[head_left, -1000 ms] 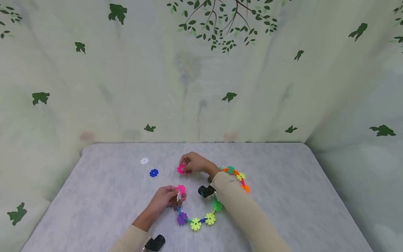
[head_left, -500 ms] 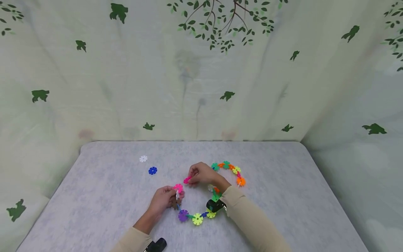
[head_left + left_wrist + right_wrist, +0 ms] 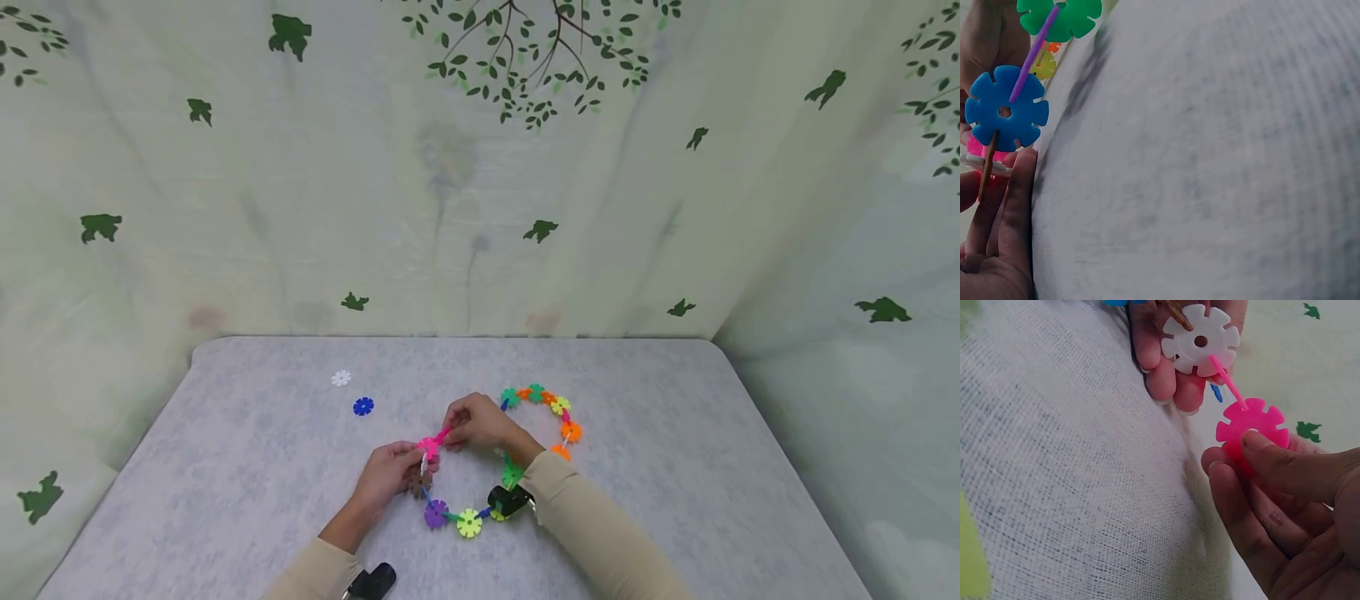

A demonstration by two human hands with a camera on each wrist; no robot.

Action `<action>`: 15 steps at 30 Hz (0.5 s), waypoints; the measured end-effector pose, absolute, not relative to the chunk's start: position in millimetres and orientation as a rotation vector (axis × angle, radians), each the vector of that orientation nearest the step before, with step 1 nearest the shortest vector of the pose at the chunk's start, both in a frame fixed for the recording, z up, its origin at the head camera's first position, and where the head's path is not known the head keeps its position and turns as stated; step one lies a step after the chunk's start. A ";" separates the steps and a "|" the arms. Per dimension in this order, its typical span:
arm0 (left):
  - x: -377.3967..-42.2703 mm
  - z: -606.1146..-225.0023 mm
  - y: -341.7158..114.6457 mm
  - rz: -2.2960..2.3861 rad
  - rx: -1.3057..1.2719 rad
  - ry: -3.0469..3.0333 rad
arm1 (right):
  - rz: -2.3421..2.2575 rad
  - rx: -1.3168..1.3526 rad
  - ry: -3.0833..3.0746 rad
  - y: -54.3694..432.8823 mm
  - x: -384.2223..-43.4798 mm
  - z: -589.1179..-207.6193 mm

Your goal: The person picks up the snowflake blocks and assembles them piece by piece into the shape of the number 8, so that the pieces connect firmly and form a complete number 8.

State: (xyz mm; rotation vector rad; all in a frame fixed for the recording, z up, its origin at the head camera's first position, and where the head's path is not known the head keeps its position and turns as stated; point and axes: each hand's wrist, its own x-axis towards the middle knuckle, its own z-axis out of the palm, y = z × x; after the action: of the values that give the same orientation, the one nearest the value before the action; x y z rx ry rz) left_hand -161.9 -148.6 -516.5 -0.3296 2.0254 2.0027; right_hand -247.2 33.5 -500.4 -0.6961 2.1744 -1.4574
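My left hand (image 3: 392, 473) holds one end of a chain of notched plastic discs, the flower-shaped interlocking kind. At that end a brown disc (image 3: 419, 483), a white disc (image 3: 1221, 337) and an edge-on pink disc (image 3: 1229, 382) follow one another. My right hand (image 3: 480, 421) pinches another pink disc (image 3: 1260, 419) between thumb and fingers. In the right wrist view its rim meets the edge-on pink disc. The chain curves on through a blue disc (image 3: 1022, 119), a purple disc (image 3: 436, 514) and a yellow disc (image 3: 469, 523). My right forearm hides part of it.
A loose white disc (image 3: 341, 378) and a loose blue disc (image 3: 363, 406) lie at the back left of the cloth-covered table (image 3: 255, 467). Green, orange and yellow discs (image 3: 560, 405) of the chain arc behind the right arm. A leaf-printed curtain (image 3: 337, 192) stands behind the table.
My right hand has come nearer and slightly right with its pink disc, turning it and bringing it against the pink disc at the left hand. The left hand stays almost in place.
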 end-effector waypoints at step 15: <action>-163.8 -521.2 -145.3 2.033 -0.389 2.036 | -1.315 -0.884 2.345 24.0 -245.1 -494.5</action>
State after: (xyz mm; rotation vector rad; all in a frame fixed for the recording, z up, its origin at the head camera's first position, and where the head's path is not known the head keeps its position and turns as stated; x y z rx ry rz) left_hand -163.8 -145.3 -521.2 -0.3894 2.0357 2.0331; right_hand -245.1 24.0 -494.5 -0.8836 2.3450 -1.3151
